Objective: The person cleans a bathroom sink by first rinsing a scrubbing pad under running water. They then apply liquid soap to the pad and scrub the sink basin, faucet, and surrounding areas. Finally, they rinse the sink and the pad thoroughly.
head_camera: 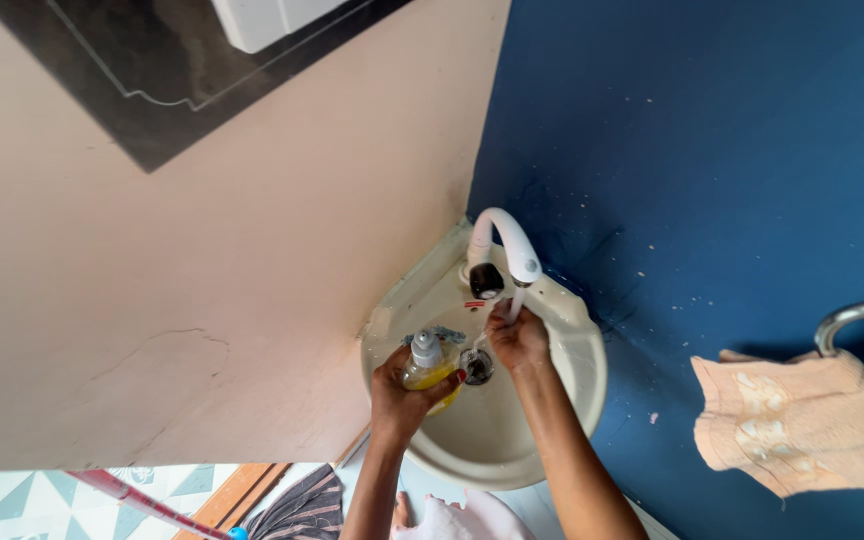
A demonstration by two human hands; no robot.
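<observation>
My left hand (400, 398) grips a small clear bottle of yellow liquid (430, 366) with a grey cap, held over the left side of a cream corner washbasin (572, 385). My right hand (518, 340) is cupped under the spout of a white curved tap (504, 240), and a thin stream of water runs onto its fingers. The drain (476, 366) shows between the two hands. The right hand holds nothing that I can see.
The basin sits in a corner between a pale pink wall (202, 300) and a dark blue wall (712, 160). A peach towel (812, 425) hangs on a metal ring (857, 318) at right. A red stick (142, 500) and patterned floor tiles lie at lower left.
</observation>
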